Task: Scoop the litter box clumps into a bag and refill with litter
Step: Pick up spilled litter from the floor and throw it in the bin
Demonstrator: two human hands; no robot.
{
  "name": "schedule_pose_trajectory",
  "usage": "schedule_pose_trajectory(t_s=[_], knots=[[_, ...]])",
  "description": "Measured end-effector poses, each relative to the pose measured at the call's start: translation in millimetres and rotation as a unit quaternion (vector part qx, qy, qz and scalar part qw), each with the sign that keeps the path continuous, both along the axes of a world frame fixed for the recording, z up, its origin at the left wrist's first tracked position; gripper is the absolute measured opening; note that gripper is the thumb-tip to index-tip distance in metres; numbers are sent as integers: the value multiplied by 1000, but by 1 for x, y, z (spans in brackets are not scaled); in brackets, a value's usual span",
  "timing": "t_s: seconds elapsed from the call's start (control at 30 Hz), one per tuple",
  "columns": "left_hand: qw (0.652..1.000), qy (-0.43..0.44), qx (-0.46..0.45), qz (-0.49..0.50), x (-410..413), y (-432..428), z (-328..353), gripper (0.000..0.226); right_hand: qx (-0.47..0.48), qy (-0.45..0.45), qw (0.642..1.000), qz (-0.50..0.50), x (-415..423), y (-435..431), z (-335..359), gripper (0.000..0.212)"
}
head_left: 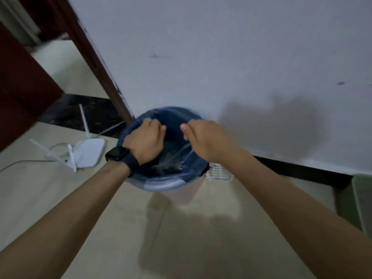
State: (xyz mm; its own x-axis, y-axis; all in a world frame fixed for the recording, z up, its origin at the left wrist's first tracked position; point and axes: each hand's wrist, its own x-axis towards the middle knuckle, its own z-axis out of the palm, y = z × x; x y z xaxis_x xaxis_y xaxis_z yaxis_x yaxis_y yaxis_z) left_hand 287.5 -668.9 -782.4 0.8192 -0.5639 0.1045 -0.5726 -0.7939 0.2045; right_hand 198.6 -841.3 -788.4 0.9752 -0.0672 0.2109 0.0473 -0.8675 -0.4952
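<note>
A: What were the hands doing?
B: The left hand had its fingers curled, on what I couldn't tell. The right hand pinched a clear film.
A: And the bag?
B: Blue, beneath them, lining the bin against the wall. A router lay to the left.

Bag: translucent blue. Bin: pale pink. Router: white. Watch: black. Wall: white, grey smudges.

The pale tiled floor bears a bin lined with a blue bag, a white router, a white slotted piece and a green container.
</note>
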Motion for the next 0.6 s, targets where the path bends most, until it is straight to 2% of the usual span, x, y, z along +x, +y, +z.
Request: schedule_pose_trajectory(t_s=[0.1, 0.17, 0.2, 0.3, 0.33, 0.4, 0.43, 0.5, 0.6], knots=[[986, 41, 162, -7, 10, 13, 2, 17, -133, 37, 989, 56, 16, 8, -15, 23], [976, 83, 201, -24, 10, 17, 5, 50, -132, 62, 987, 65, 18, 10, -18, 30], [975, 92, 199, -25, 10, 18, 8, 56, -113, 60, 990, 56, 18, 11, -16, 28], [981, 24, 193, -26, 1, 13, 20, 28, -80, 14, 996, 46, 16, 4, -12, 16], [983, -2, 183, -25, -1, 12, 23, 28, -72, 15, 996, 52, 12, 2, -9, 26], [990, -22, 132, -33, -7, 8, 26, 18, 3, 22, 999, 49, 1, -6, -2, 49], [994, -30, 92, -51, -12, 4, 28, 29, 73, 3, 997, 23, -7, -12, 0, 46], [992, -65, -24, -101, -28, -9, 25, 46, 181, -66, 978, -75, -29, -28, 1, 27], [949, -148, -206, -188, -76, -45, 10, 34, 272, -135, 925, -230, -79, -63, -24, 16]])
